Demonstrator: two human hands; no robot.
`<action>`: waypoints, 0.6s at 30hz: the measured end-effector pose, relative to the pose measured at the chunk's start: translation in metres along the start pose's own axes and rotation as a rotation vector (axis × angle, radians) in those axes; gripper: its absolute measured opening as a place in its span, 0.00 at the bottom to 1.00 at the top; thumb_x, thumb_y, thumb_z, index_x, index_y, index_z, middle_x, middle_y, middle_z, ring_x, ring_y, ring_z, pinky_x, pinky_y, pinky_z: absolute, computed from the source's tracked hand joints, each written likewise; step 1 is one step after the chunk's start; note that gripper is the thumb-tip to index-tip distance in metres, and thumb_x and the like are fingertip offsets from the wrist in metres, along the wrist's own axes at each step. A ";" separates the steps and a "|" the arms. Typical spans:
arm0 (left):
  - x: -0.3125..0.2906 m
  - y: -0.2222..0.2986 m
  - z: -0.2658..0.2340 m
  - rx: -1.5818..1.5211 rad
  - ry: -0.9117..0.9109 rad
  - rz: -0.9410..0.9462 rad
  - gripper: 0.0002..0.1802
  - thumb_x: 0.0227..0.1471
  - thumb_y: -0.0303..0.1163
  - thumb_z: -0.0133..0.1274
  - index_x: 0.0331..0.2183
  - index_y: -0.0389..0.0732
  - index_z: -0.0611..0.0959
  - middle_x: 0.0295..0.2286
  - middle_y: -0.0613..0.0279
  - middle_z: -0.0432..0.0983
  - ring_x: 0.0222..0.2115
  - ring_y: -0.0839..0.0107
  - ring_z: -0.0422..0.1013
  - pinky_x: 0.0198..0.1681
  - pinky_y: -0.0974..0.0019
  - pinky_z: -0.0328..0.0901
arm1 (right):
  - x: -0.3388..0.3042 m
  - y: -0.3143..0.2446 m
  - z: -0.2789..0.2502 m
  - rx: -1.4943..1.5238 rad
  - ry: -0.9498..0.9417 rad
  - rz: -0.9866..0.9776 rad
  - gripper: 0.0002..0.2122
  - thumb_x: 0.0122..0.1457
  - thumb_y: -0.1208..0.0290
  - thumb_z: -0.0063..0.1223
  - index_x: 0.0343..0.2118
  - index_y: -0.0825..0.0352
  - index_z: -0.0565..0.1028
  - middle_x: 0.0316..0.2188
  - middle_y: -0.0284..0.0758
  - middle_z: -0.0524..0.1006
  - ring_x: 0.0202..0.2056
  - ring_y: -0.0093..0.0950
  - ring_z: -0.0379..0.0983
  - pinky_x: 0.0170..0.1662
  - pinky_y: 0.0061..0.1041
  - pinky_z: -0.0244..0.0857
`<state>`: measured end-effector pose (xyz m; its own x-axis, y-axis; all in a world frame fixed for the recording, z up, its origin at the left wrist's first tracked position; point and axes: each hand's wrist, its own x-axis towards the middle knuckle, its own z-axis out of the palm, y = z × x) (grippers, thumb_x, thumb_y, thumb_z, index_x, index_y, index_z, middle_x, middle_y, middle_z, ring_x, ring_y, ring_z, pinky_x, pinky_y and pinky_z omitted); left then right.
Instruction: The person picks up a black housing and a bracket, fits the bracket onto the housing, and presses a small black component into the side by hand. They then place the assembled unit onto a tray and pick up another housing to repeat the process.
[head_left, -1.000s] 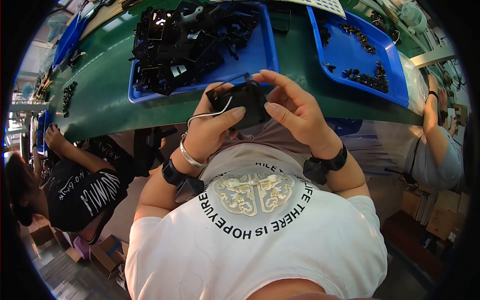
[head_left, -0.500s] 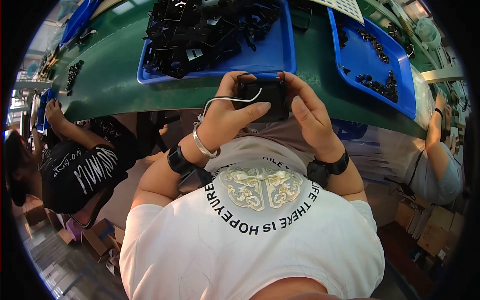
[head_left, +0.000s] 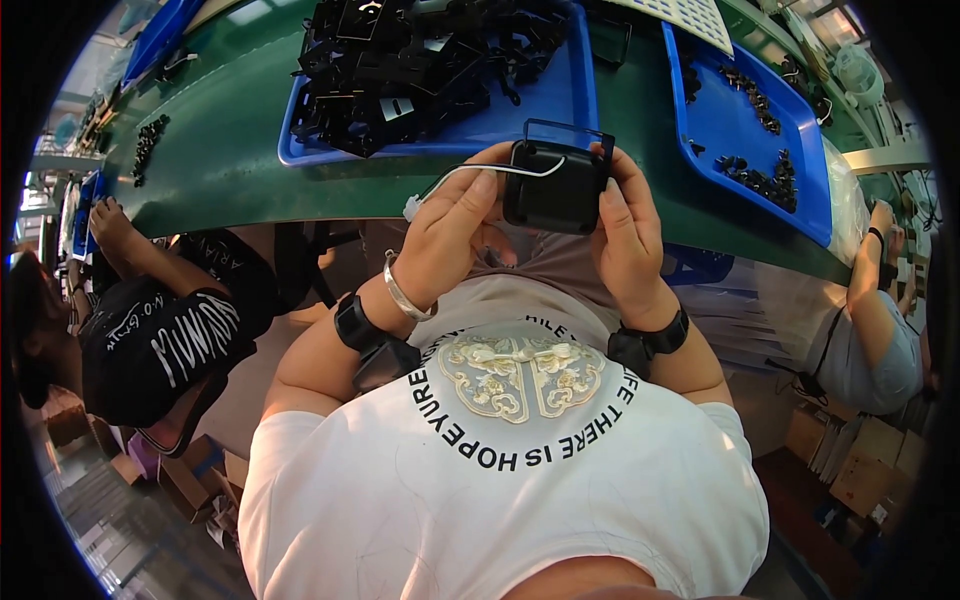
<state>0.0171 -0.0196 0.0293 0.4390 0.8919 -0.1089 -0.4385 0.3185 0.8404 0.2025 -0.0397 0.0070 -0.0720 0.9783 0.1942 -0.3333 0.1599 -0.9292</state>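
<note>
Between my hands, just in front of the bench's near edge, is a square black housing with rounded corners. A thin black rectangular bracket stands up along its far side. My left hand grips the housing's left side, with the thumb along the near face. My right hand holds the right edge and the bracket's end between thumb and fingers. A white cable comes from the housing, loops over my left fingers and ends in a small white plug. Some fingertips are hidden behind the housing.
A blue tray heaped with black metal brackets stands ahead on the green bench. Another blue tray at right holds small dark parts. More small parts lie at left. Co-workers sit on both sides.
The housing has shifted right and turned, so its face shows more fully. The bracket sticks up farther from its far edge. My left thumb has drawn back left, and the cable's plug now shows.
</note>
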 end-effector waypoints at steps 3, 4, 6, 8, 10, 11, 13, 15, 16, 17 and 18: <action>0.003 -0.001 -0.003 0.106 0.028 -0.018 0.27 0.59 0.41 0.42 0.53 0.33 0.63 0.31 0.62 0.72 0.23 0.80 0.69 0.21 0.79 0.64 | 0.001 0.004 0.001 -0.152 -0.010 -0.055 0.18 0.65 0.70 0.32 0.55 0.72 0.57 0.49 0.36 0.65 0.50 0.21 0.62 0.54 0.21 0.55; 0.004 -0.002 -0.004 0.184 0.044 0.003 0.27 0.59 0.42 0.40 0.53 0.33 0.64 0.29 0.63 0.72 0.21 0.81 0.69 0.20 0.80 0.63 | 0.001 0.005 0.003 -0.153 -0.010 -0.056 0.18 0.65 0.70 0.32 0.55 0.72 0.57 0.49 0.36 0.65 0.50 0.21 0.62 0.54 0.21 0.55; 0.004 -0.003 -0.005 0.262 0.058 0.023 0.26 0.60 0.42 0.39 0.52 0.33 0.65 0.28 0.64 0.72 0.19 0.82 0.69 0.19 0.81 0.62 | 0.001 0.007 0.007 -0.176 0.035 -0.093 0.18 0.64 0.69 0.34 0.54 0.72 0.58 0.46 0.34 0.67 0.44 0.18 0.63 0.48 0.17 0.57; 0.001 -0.005 -0.003 0.362 0.061 0.051 0.25 0.61 0.42 0.36 0.52 0.34 0.65 0.27 0.64 0.73 0.17 0.81 0.66 0.18 0.80 0.61 | 0.001 0.008 0.007 -0.192 0.063 -0.114 0.18 0.64 0.68 0.35 0.53 0.72 0.59 0.45 0.34 0.68 0.41 0.17 0.63 0.45 0.15 0.58; 0.001 -0.007 -0.003 0.411 0.059 0.062 0.25 0.61 0.42 0.35 0.52 0.35 0.65 0.27 0.64 0.73 0.16 0.81 0.65 0.17 0.80 0.60 | 0.001 0.008 0.005 -0.183 0.077 -0.050 0.18 0.64 0.67 0.36 0.54 0.71 0.60 0.44 0.33 0.69 0.39 0.15 0.63 0.40 0.13 0.59; 0.001 -0.009 -0.003 0.378 0.078 0.067 0.25 0.61 0.43 0.36 0.52 0.34 0.66 0.26 0.65 0.73 0.16 0.82 0.66 0.17 0.81 0.60 | 0.000 0.008 0.004 -0.178 0.083 -0.017 0.18 0.64 0.67 0.36 0.54 0.70 0.60 0.44 0.32 0.69 0.37 0.14 0.63 0.37 0.11 0.59; 0.003 -0.009 -0.003 0.316 0.115 0.081 0.25 0.60 0.43 0.38 0.50 0.32 0.68 0.25 0.66 0.72 0.16 0.83 0.66 0.18 0.82 0.60 | 0.002 0.004 0.001 -0.153 0.048 0.017 0.18 0.64 0.67 0.36 0.54 0.71 0.59 0.46 0.33 0.67 0.41 0.16 0.63 0.43 0.14 0.57; 0.005 -0.008 -0.003 0.257 0.122 0.063 0.25 0.60 0.43 0.38 0.50 0.33 0.68 0.25 0.66 0.72 0.16 0.83 0.66 0.18 0.82 0.60 | 0.005 -0.001 -0.002 -0.100 -0.028 0.092 0.19 0.65 0.68 0.34 0.56 0.72 0.56 0.50 0.36 0.64 0.50 0.21 0.62 0.54 0.19 0.54; 0.005 -0.008 -0.003 0.197 0.132 0.045 0.25 0.60 0.42 0.37 0.50 0.33 0.68 0.25 0.67 0.72 0.16 0.83 0.66 0.18 0.82 0.60 | 0.006 -0.003 -0.002 -0.101 -0.027 0.091 0.19 0.65 0.68 0.34 0.56 0.72 0.56 0.50 0.36 0.64 0.50 0.21 0.62 0.54 0.19 0.54; 0.006 -0.007 -0.003 0.137 0.132 0.024 0.24 0.60 0.42 0.37 0.50 0.33 0.68 0.24 0.67 0.72 0.16 0.83 0.66 0.18 0.83 0.60 | 0.005 -0.005 -0.001 -0.130 -0.030 0.077 0.19 0.64 0.69 0.35 0.56 0.72 0.56 0.51 0.36 0.64 0.50 0.21 0.62 0.54 0.19 0.54; 0.006 -0.007 -0.003 0.136 0.119 0.020 0.24 0.60 0.42 0.37 0.50 0.33 0.68 0.24 0.67 0.72 0.16 0.83 0.66 0.18 0.83 0.60 | 0.005 -0.007 0.000 -0.161 -0.033 0.063 0.19 0.64 0.69 0.36 0.56 0.72 0.56 0.51 0.36 0.64 0.50 0.21 0.62 0.54 0.19 0.54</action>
<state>0.0205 -0.0153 0.0212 0.3319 0.9319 -0.1465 -0.3328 0.2610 0.9062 0.2042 -0.0361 0.0141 -0.1196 0.9827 0.1416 -0.1723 0.1200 -0.9777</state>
